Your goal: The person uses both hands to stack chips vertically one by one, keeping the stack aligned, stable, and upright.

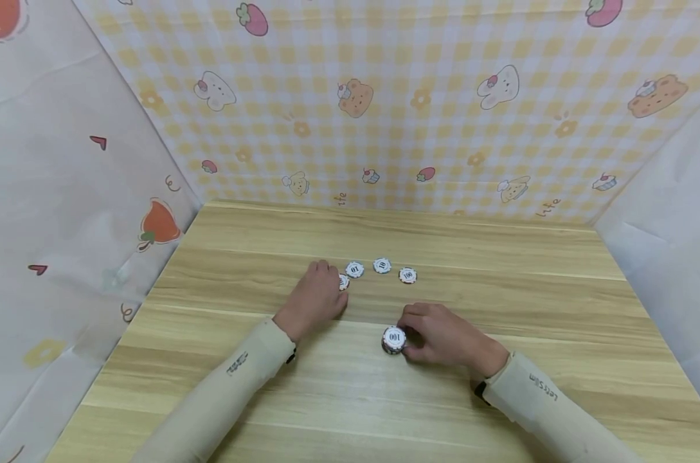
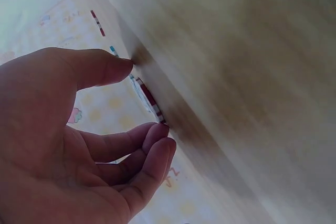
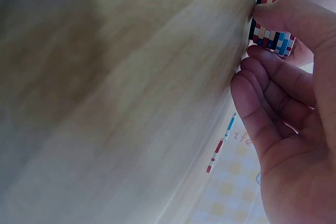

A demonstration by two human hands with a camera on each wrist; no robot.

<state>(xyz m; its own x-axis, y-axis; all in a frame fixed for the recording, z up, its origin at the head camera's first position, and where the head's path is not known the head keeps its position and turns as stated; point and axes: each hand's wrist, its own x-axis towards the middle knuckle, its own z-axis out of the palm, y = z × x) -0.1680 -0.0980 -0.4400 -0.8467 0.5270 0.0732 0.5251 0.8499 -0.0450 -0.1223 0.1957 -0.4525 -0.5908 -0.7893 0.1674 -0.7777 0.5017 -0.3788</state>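
Observation:
My left hand [image 1: 321, 290] is low over the table at the leftmost poker chip [image 1: 343, 281], which lies flat and is partly covered by the hand. In the left wrist view, fingertips [image 2: 161, 129] are right at one end of that red-and-white-edged chip [image 2: 150, 100], and the thumb stands a little off the other end. My right hand [image 1: 442, 331] holds a stack of poker chips [image 1: 394, 338] by its side, thumb and fingers curled about it. A chip marked 100 tops the stack, and the right wrist view shows mixed red, blue, white and black edges.
Beyond the hands, two chips marked 10, one on the left [image 1: 354, 269] and one in the middle [image 1: 382, 265], and a chip marked 100 [image 1: 408, 276] form a shallow arc. The wooden table [image 1: 500, 257] meets a checked cloth backdrop [image 1: 384, 141] behind.

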